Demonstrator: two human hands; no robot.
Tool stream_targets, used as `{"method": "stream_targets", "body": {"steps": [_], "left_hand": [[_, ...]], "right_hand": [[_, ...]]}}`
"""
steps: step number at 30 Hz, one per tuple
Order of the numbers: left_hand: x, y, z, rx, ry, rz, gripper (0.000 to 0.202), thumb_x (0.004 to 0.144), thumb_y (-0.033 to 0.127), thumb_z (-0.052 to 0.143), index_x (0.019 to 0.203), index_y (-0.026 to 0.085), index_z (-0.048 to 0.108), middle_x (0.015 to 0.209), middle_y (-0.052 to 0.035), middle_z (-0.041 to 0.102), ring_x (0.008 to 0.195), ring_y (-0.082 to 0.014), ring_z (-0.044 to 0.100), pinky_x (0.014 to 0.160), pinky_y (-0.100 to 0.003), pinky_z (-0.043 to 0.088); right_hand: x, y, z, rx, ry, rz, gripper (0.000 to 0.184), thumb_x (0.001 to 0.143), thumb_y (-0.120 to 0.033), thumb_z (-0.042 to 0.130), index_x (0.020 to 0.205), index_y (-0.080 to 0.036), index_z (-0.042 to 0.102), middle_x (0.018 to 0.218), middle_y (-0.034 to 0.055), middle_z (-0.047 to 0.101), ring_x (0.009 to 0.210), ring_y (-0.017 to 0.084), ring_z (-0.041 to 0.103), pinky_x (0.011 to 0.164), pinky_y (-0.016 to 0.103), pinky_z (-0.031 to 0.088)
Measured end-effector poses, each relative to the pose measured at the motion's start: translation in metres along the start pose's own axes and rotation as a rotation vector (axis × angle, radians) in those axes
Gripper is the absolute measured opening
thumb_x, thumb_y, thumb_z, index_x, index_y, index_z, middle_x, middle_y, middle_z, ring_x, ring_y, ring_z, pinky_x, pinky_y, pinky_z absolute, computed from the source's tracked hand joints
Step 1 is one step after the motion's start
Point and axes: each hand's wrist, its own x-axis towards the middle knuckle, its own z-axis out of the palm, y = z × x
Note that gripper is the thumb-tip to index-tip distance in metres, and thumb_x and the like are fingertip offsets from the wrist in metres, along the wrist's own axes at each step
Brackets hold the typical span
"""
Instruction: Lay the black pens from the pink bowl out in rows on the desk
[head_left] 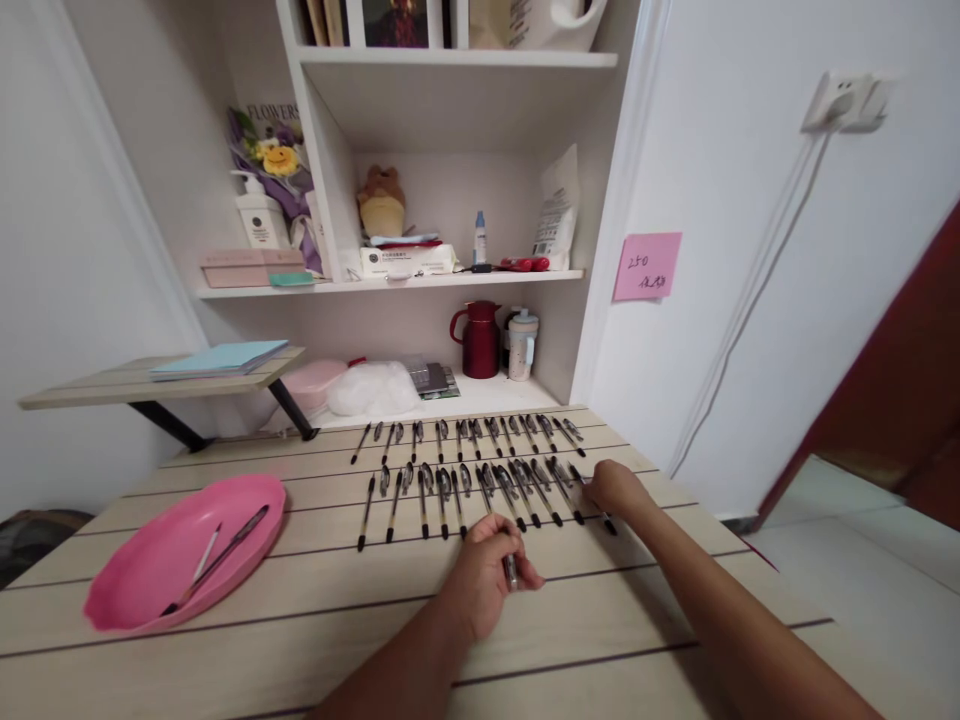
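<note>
Two rows of black pens [465, 440] and their caps lie side by side on the wooden table [315, 610]. My left hand [487, 580] is closed around one black pen [511, 570] just in front of the near row. My right hand [616, 488] rests with curled fingers on the right end of the near row, pinching a pen [606, 520] there. A pink oval tray [184, 550] at the left holds a pen and a thin white refill.
Behind the table stand white shelves with a red jug [478, 338], a cup, a plastic bag, a soap bottle, a plush toy and boxes. A small side table [150, 378] carries a blue folder. A pink note [646, 266] is stuck on the wall.
</note>
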Motion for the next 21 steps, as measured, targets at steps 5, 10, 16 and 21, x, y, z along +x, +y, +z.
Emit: {"method": "stream_targets", "body": {"steps": [5, 10, 16, 21], "left_hand": [[-0.001, 0.002, 0.005, 0.033, 0.012, 0.033, 0.028, 0.064, 0.028, 0.064, 0.086, 0.016, 0.054, 0.070, 0.0029, 0.053, 0.039, -0.0003, 0.029, 0.038, -0.018, 0.020], [-0.001, 0.012, 0.007, 0.049, 0.084, 0.170, 0.045, 0.061, 0.045, 0.068, 0.094, 0.015, 0.058, 0.066, 0.0025, 0.054, 0.040, -0.0016, 0.031, 0.039, -0.019, 0.022], [-0.002, 0.038, 0.003, 0.202, 0.179, 0.283, 0.028, 0.065, 0.041, 0.062, 0.076, 0.015, 0.058, 0.058, 0.0028, 0.054, 0.040, -0.0028, 0.031, 0.039, -0.018, 0.021], [0.002, 0.045, -0.003, 0.520, 0.181, 0.404, 0.014, 0.065, 0.030, 0.060, 0.067, 0.016, 0.060, 0.054, 0.0028, 0.054, 0.044, -0.0061, 0.036, 0.044, -0.020, 0.026]], "right_hand": [[-0.031, -0.015, -0.016, 0.249, -0.149, -0.052, 0.021, 0.072, -0.028, 0.050, 0.057, -0.016, 0.057, 0.049, 0.0039, 0.057, 0.046, 0.012, 0.053, 0.045, 0.022, 0.036], [-0.094, -0.064, -0.013, 0.918, -0.470, -0.285, 0.024, 0.064, -0.037, 0.062, 0.059, -0.017, 0.051, 0.045, -0.0063, 0.046, 0.037, 0.004, 0.036, 0.037, 0.018, 0.027], [-0.098, -0.094, -0.010, 1.176, -0.390, -0.227, 0.029, 0.060, -0.041, 0.070, 0.066, -0.017, 0.054, 0.045, -0.0076, 0.047, 0.035, 0.004, 0.036, 0.035, 0.017, 0.025], [-0.075, -0.102, -0.017, 1.533, -0.314, -0.134, 0.032, 0.057, -0.037, 0.075, 0.062, -0.018, 0.050, 0.050, -0.0057, 0.051, 0.038, 0.004, 0.039, 0.035, 0.016, 0.030]]}}
